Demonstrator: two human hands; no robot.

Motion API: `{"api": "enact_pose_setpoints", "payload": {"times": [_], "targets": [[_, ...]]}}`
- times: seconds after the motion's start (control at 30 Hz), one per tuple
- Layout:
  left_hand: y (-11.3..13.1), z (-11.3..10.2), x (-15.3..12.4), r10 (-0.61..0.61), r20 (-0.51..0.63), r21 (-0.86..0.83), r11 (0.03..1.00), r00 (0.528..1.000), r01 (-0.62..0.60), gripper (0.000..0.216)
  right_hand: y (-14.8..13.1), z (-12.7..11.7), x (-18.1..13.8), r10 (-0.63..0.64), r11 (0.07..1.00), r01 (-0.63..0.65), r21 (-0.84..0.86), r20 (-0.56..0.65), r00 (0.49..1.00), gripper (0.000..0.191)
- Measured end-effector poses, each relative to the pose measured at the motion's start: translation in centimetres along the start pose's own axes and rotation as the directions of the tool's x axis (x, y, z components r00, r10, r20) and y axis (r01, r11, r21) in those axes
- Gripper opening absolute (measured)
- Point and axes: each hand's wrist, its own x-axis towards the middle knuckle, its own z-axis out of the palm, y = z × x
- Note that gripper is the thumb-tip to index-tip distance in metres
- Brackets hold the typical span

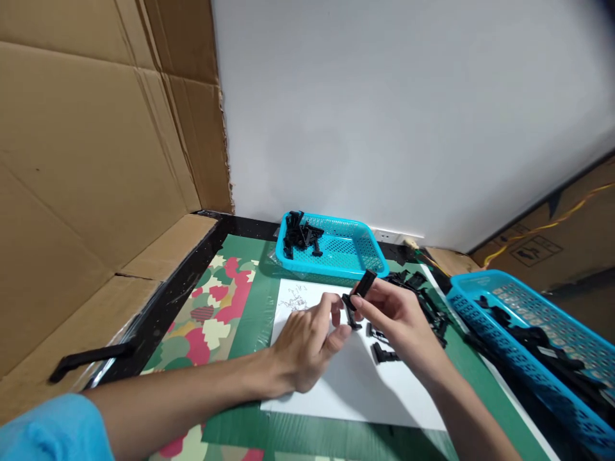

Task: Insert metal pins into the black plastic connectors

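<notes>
Black part (364, 283), right grip (401, 314) pinching, left grip (307, 346) parted

Count two hands (307, 346) (401, 318), one sheet (346, 385), two baskets (331, 268) (507, 352) at its twelve and three o'clock; cannot number black parts (364, 282).

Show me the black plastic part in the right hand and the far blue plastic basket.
Black plastic part (364, 283): head view, on its blocky upper end.
Far blue plastic basket (346, 248): head view, on its bare floor.
</notes>
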Motion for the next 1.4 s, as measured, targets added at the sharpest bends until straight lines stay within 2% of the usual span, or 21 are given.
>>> {"api": "enact_pose_setpoints", "payload": {"times": [0.07, 0.1, 0.17, 0.23, 0.33, 0.4, 0.5, 0.57, 0.6, 0.67, 0.73, 0.8, 0.83, 0.9, 0.97, 1.03, 1.13, 1.33, 1.4], "targets": [[-0.1, 0.0, 0.0, -0.045, 0.007, -0.025, 0.999, 0.999, 0.045, 0.044, 0.5, 0.5, -1.5, -0.012, 0.999, 0.006, -0.052, -0.117, 0.993, 0.042], [-0.1, 0.0, 0.0, -0.052, 0.006, -0.038, 0.998, 0.999, 0.052, 0.043, 0.7, 0.7, -1.9, -0.015, 0.996, 0.003, -0.089, -0.138, 0.990, 0.045], [-0.2, 0.1, 0.0, -0.045, 0.031, -0.057, 0.997, 0.999, 0.047, 0.042, 0.9, 0.9, -2.6, -0.012, 0.989, -0.003, -0.147, -0.100, 0.995, 0.047], [-0.3, 0.2, 0.1, -0.029, 0.118, -0.071, 0.997, 0.993, 0.038, 0.039, 0.7, 1.2, -3.0, -0.007, 0.986, -0.002, -0.165, -0.052, 0.999, 0.046], [-0.5, 0.4, 0.3, 0.007, 0.216, -0.113, 0.993, 0.976, 0.018, 0.030, 0.5, 1.5, -3.7, -0.001, 0.987, -0.011, -0.160, -0.071, 0.998, 0.049], [-0.5, 0.4, 0.2, 0.030, 0.183, -0.128, 0.992, 0.983, -0.007, 0.024, 0.9, 1.4, -4.3, 0.029, 0.995, -0.037, -0.098, -0.079, 0.996, 0.046], [-0.1, 0.6, -0.4, 0.009, 0.081, -0.077, 0.997, 0.997, -0.002, 0.019, 2.1, 0.5, -4.7, 0.078, 0.991, -0.058, 0.122, -0.162, 0.984, 0.041], [0.1, 1.0, -0.9, 0.044, 0.099, -0.013, 0.999, 0.994, -0.043, 0.020, 2.8, 0.0, -4.1, 0.094, 0.985, -0.051, 0.164, -0.271, 0.958, 0.040], [0.2, 1.2, -1.2, 0.100, 0.141, 0.031, 0.994, 0.985, -0.106, 0.021, 3.0, -0.1, -3.5, 0.087, 0.992, -0.057, 0.108, -0.297, 0.951, 0.038], [0.2, 2.0, -1.5, 0.281, 0.241, 0.152, 0.935, 0.929, -0.322, 0.024, 3.0, 0.2, -1.9, 0.043, 0.989, -0.074, -0.130, -0.226, 0.973, 0.035], [0.0, 2.6, -1.6, 0.449, 0.325, 0.245, 0.810, 0.832, -0.533, 0.019, 2.7, 1.0, 0.0, 0.034, 0.907, -0.046, -0.419, -0.035, 0.999, 0.031], [-0.2, 3.0, -1.6, 0.518, 0.382, 0.285, 0.722, 0.765, -0.631, 0.019, 2.3, 1.9, 1.7, 0.080, 0.789, -0.002, -0.614, 0.100, 0.992, 0.023], [-0.3, 3.1, -1.6, 0.522, 0.397, 0.288, 0.710, 0.755, -0.642, 0.020, 2.2, 2.3, 2.3, 0.105, 0.741, 0.010, -0.672, 0.130, 0.986, 0.019], [-0.4, 3.1, -1.5, 0.499, 0.404, 0.284, 0.729, 0.767, -0.623, 0.022, 2.1, 2.8, 3.2, 0.136, 0.688, 0.024, -0.726, 0.161, 0.978, 0.013], [-0.5, 2.9, -1.4, 0.488, 0.404, 0.266, 0.747, 0.774, -0.610, 0.020, 2.3, 3.0, 3.5, 0.152, 0.676, 0.035, -0.736, 0.185, 0.971, 0.011], [-0.4, 2.6, -1.4, 0.483, 0.419, 0.254, 0.750, 0.769, -0.610, 0.015, 2.6, 3.1, 3.5, 0.161, 0.678, 0.039, -0.734, 0.199, 0.967, 0.011], [-0.2, 2.1, -1.3, 0.474, 0.456, 0.246, 0.746, 0.753, -0.619, 0.023, 3.0, 3.2, 3.3, 0.173, 0.685, 0.033, -0.728, 0.206, 0.963, 0.014], [0.0, 2.1, -1.1, 0.483, 0.445, 0.184, 0.775, 0.754, -0.605, 0.021, 3.3, 3.3, 3.1, 0.178, 0.710, 0.039, -0.703, 0.232, 0.956, 0.018], [0.0, 2.1, -1.2, 0.457, 0.444, 0.170, 0.802, 0.771, -0.573, 0.022, 3.1, 3.3, 3.0, 0.175, 0.710, 0.038, -0.703, 0.228, 0.958, 0.019]]}}
